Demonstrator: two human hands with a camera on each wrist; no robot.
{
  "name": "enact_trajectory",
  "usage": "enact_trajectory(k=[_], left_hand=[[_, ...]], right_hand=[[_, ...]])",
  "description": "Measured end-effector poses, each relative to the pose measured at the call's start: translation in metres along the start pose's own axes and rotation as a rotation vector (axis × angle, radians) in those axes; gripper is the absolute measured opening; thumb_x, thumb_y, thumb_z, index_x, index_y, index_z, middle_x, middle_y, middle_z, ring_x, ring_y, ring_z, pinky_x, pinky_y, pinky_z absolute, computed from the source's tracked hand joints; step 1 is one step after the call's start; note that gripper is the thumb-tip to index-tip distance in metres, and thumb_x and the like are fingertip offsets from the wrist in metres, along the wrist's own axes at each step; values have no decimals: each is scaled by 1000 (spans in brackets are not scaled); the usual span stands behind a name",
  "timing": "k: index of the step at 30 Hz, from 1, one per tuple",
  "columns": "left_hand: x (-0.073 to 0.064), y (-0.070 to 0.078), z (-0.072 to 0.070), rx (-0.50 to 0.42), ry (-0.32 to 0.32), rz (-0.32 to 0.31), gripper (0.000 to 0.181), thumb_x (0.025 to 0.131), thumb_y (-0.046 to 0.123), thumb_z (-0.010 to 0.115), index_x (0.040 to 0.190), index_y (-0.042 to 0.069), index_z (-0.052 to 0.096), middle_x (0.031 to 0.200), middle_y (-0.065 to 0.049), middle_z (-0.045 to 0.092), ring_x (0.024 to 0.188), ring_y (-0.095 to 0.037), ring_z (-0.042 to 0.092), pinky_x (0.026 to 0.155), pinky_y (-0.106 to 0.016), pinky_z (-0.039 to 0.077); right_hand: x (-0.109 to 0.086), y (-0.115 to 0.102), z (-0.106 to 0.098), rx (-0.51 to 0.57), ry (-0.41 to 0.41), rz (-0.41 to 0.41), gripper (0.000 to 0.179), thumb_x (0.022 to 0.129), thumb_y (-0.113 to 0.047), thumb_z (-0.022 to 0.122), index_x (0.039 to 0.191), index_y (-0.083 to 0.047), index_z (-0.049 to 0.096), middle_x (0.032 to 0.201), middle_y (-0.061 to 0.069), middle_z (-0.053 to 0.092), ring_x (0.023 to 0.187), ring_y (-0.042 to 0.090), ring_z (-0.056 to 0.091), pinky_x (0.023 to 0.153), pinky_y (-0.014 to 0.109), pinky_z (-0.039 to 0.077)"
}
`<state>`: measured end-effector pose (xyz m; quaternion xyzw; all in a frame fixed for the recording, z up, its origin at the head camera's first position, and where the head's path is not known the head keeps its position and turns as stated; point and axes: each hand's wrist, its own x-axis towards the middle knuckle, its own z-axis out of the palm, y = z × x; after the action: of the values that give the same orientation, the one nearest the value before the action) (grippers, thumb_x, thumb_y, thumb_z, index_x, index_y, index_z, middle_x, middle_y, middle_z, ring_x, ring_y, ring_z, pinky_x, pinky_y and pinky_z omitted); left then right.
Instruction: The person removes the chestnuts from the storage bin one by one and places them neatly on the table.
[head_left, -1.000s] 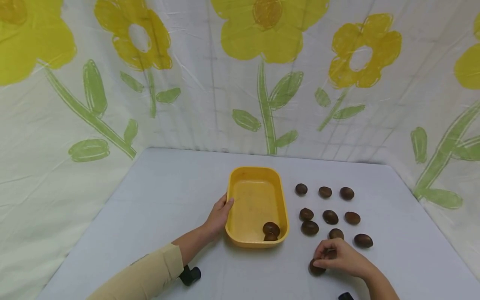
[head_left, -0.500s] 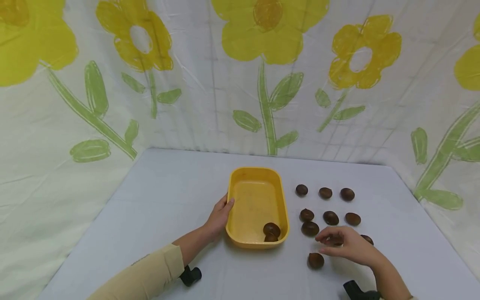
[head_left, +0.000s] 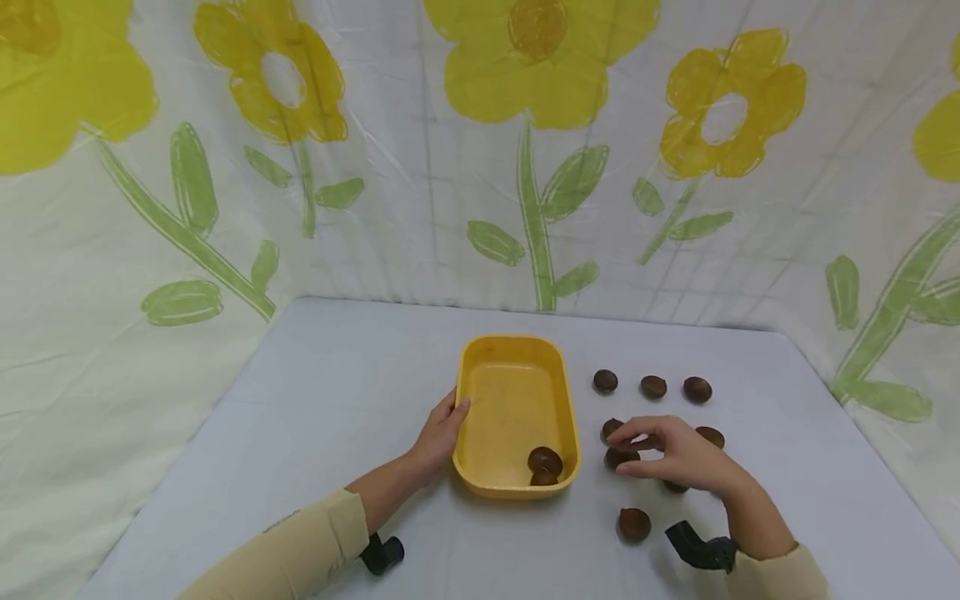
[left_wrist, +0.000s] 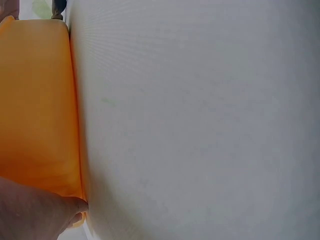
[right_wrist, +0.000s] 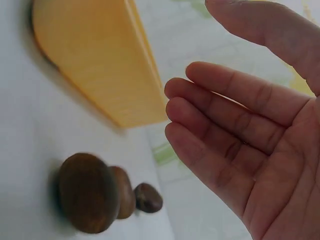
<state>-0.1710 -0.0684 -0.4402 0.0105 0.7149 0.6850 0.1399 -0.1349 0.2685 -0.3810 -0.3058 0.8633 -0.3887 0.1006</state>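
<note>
A yellow plastic tray (head_left: pixel 510 400) lies on the table with two chestnuts (head_left: pixel 545 459) in its near right corner. My left hand (head_left: pixel 437 435) holds its left side, thumb over the rim; the left wrist view shows the tray wall (left_wrist: pixel 37 100) beside that hand. Over the loose chestnuts right of the tray hovers my right hand (head_left: pixel 675 450), thumb and fingers apart and nothing between them. Just under its fingertips is one chestnut (head_left: pixel 621 459); others are partly hidden by the hand. In the right wrist view the palm (right_wrist: pixel 240 125) faces the camera, fingers slightly bent.
Three chestnuts form a far row, one of them the right-hand chestnut (head_left: pixel 697 390). Nearer me, a single chestnut (head_left: pixel 634 525) lies apart. A white cloth covers the table (head_left: pixel 337 367), and a flower-printed curtain (head_left: pixel 405 208) hangs behind it.
My right hand has left the nearest chestnut, which stays on the table, and moved away from me over the others with its fingers spread. The left hand and tray stay put.
</note>
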Motion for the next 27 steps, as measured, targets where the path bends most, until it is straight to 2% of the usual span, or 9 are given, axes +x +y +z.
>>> enact_trajectory(k=[4,7,11,15,19,23,27], left_hand=[[-1,1,-2,-9,0,10,53,103,25,32,149,5,17,153,-12,25,136,-29,34,113,-47,26],[-2,1,-2,-10,-5,13,52,103,25,31,149,5,17,153,-13,26,135,-29,35,112,-47,27],[-2,1,-2,-11,-17,7,52,103,24,31,149,4,16,152,-14,28,134,-30,36,112,-47,27],[-1,1,0,-11,-13,-3,53,103,25,32,149,5,16,153,-12,26,136,-28,33,113,-47,25],[0,1,0,-8,-8,1,53,103,24,32,149,5,16,153,-13,25,136,-29,33,113,-47,25],[0,1,0,-7,-13,5,53,103,24,32,149,5,16,153,-13,24,137,-29,33,113,-48,25],[0,1,0,-7,-15,6,53,103,24,32,149,5,16,154,-13,23,138,-29,31,113,-47,24]], right_hand=[[16,-9,-5,-27,-1,-31,27,82,-24,71,107,-13,67,104,5,69,93,10,64,82,33,55],[26,-14,-8,-56,-4,-44,30,82,-25,71,109,-11,66,105,1,69,94,9,64,85,35,54],[37,-18,-4,-25,-29,-34,35,82,-26,71,111,-6,66,109,6,68,98,12,64,86,38,53],[49,-21,3,20,-75,-20,36,83,-25,70,113,-6,65,113,12,66,104,19,63,81,34,55],[65,-29,9,-7,-87,-38,36,84,-26,69,115,-8,65,114,10,66,105,26,62,87,37,53],[81,-36,14,-28,-87,-16,39,82,-30,70,116,-11,64,116,7,66,106,26,62,95,44,47],[97,-39,19,9,-118,4,41,81,-31,71,116,-11,64,117,11,65,109,26,61,95,45,47]])
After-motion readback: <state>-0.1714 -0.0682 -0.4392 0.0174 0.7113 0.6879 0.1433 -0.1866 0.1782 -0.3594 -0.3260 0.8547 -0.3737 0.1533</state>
